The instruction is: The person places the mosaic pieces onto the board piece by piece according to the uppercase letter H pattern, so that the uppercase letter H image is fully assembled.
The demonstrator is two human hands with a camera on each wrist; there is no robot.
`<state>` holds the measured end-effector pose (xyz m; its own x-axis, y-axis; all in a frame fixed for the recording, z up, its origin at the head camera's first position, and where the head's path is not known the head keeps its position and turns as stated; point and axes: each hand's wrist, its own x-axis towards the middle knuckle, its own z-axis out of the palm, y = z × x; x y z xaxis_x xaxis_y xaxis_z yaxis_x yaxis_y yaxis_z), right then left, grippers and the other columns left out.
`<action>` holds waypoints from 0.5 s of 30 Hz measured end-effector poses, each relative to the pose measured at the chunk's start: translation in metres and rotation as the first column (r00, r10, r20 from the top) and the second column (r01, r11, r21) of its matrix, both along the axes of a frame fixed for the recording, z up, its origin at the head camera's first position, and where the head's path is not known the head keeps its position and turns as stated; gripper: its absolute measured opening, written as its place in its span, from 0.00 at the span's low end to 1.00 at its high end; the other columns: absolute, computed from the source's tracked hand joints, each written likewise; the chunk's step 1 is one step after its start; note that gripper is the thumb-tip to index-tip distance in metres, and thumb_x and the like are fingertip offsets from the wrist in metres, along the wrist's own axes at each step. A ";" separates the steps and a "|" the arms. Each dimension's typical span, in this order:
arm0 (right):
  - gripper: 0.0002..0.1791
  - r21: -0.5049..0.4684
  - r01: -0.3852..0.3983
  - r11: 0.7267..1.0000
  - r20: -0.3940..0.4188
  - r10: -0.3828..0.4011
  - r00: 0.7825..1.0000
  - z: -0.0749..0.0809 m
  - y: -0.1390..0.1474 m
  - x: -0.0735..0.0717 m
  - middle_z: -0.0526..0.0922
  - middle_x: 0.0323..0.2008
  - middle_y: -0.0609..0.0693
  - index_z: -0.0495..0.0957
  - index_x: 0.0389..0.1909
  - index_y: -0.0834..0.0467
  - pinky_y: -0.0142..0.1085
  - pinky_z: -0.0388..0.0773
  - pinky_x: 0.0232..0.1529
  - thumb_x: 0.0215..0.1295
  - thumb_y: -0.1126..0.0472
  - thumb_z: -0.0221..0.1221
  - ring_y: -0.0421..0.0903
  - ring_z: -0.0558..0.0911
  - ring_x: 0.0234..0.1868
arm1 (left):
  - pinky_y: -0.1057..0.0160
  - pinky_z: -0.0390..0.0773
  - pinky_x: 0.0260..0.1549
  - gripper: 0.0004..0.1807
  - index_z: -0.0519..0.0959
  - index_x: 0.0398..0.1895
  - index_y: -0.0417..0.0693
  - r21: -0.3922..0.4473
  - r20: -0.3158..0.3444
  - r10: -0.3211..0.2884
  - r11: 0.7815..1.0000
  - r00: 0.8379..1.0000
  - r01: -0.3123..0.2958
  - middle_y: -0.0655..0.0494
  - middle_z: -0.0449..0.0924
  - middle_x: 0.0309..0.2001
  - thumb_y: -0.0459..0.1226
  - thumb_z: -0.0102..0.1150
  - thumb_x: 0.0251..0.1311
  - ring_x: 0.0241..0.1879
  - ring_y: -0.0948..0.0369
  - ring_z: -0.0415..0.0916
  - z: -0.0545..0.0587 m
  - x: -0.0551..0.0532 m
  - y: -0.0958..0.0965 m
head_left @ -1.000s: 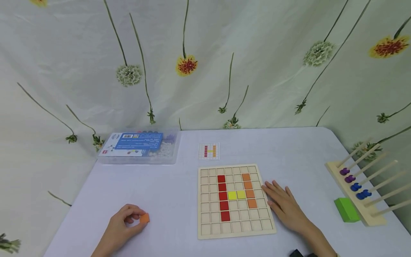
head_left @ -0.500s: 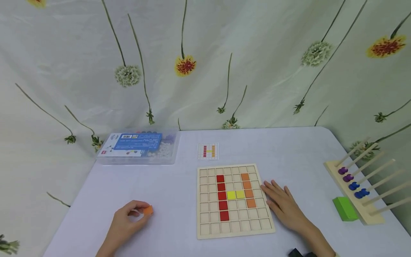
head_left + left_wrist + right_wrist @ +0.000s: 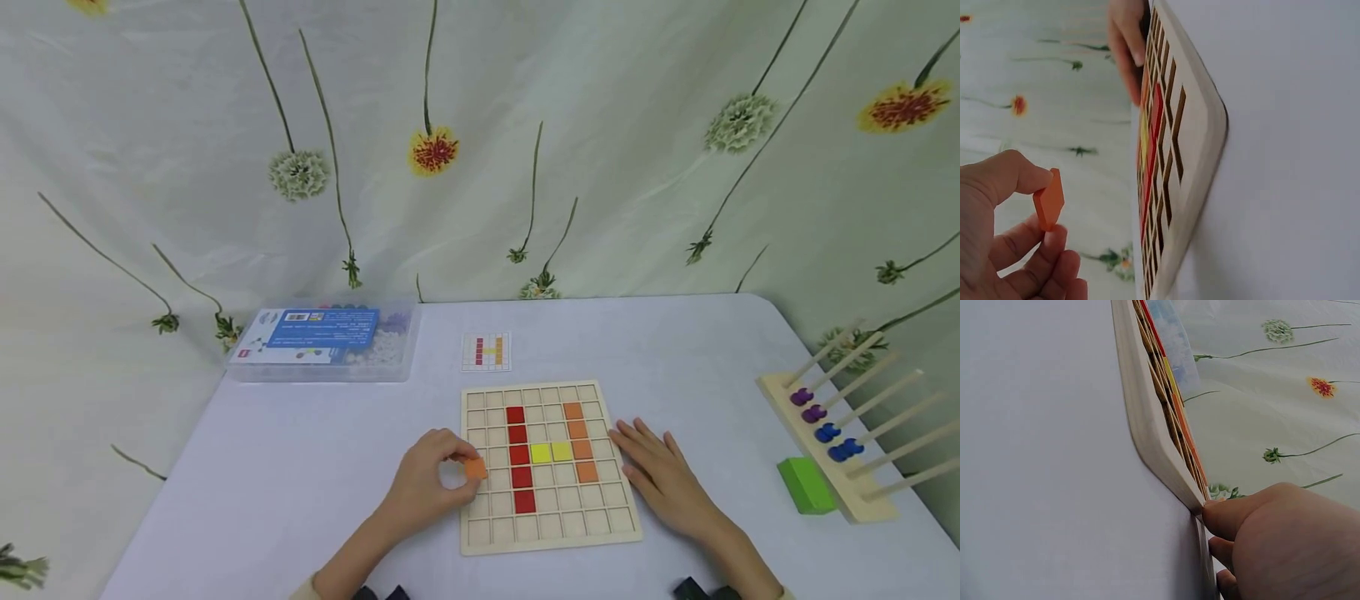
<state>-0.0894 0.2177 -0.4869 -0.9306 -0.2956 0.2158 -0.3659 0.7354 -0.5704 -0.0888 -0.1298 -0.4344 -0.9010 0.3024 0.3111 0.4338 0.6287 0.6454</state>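
Between thumb and fingertips my left hand (image 3: pixel 427 483) pinches an orange square tile (image 3: pixel 476 468), held over the left edge of a wooden grid board (image 3: pixel 551 548). In the left wrist view the tile (image 3: pixel 1051 200) is tilted, clear of the board. The board bears a column of red tiles (image 3: pixel 519 454), two yellow tiles (image 3: pixel 551 452) and a shorter column of orange tiles (image 3: pixel 577 429). My right hand (image 3: pixel 663 479) lies with fingers spread at the board's right edge. In the right wrist view its thumb (image 3: pixel 1229 515) touches that edge.
Behind the board lies a small pattern card (image 3: pixel 486 352). A clear plastic box (image 3: pixel 322 342) with a blue label stands at the back left. On the right are a wooden peg stand (image 3: pixel 825 450) with beads and a green block (image 3: pixel 807 485).
My left hand has moved right, carrying the orange tile from the bare tablecloth to the board's left edge. The right hand and the board have stayed put.
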 end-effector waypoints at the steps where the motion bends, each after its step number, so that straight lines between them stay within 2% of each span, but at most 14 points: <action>1: 0.25 0.000 -0.001 1.000 -0.006 0.001 1.000 0.000 0.000 0.000 0.67 0.70 0.59 0.69 0.68 0.56 0.69 0.44 0.67 0.70 0.59 0.55 0.66 0.58 0.73 | 0.64 0.77 0.38 0.14 0.82 0.33 0.53 -0.012 -0.013 -0.019 1.000 1.000 0.019 0.69 0.77 0.32 0.35 0.74 0.41 0.36 0.68 0.72 -0.001 -0.001 0.011; 5: 0.25 0.003 -0.005 1.000 -0.034 0.005 0.999 0.000 0.001 0.001 0.67 0.69 0.60 0.70 0.67 0.56 0.69 0.45 0.66 0.70 0.59 0.56 0.66 0.59 0.72 | 0.67 0.76 0.38 0.12 0.83 0.33 0.51 -0.070 -0.057 -0.096 0.993 0.994 0.092 0.66 0.78 0.32 0.37 0.73 0.42 0.37 0.68 0.71 -0.003 -0.005 0.050; 7: 0.25 -0.002 -0.006 1.000 -0.042 0.005 0.999 0.000 0.002 0.000 0.68 0.69 0.60 0.70 0.67 0.56 0.69 0.45 0.66 0.70 0.60 0.56 0.66 0.59 0.72 | 0.69 0.74 0.37 0.11 0.84 0.33 0.51 -0.107 -0.059 -0.135 0.986 0.989 0.128 0.64 0.78 0.31 0.39 0.72 0.43 0.36 0.68 0.71 -0.005 -0.006 0.067; 11: 0.25 -0.004 -0.008 1.000 -0.035 0.008 0.999 -0.001 0.003 -0.001 0.67 0.69 0.60 0.70 0.68 0.55 0.70 0.45 0.66 0.70 0.59 0.55 0.65 0.59 0.72 | 0.74 0.68 0.34 0.10 0.85 0.33 0.53 -0.198 -0.037 -0.196 0.963 0.980 0.185 0.66 0.78 0.30 0.43 0.71 0.45 0.33 0.69 0.69 -0.010 -0.008 0.095; 15: 0.26 -0.003 -0.006 1.000 -0.027 0.006 1.000 -0.001 0.002 -0.001 0.68 0.69 0.59 0.70 0.68 0.55 0.70 0.45 0.65 0.70 0.59 0.56 0.66 0.59 0.72 | 0.76 0.65 0.32 0.11 0.86 0.33 0.54 -0.249 -0.009 -0.217 0.946 0.976 0.208 0.67 0.77 0.28 0.44 0.72 0.45 0.32 0.71 0.67 -0.016 -0.009 0.114</action>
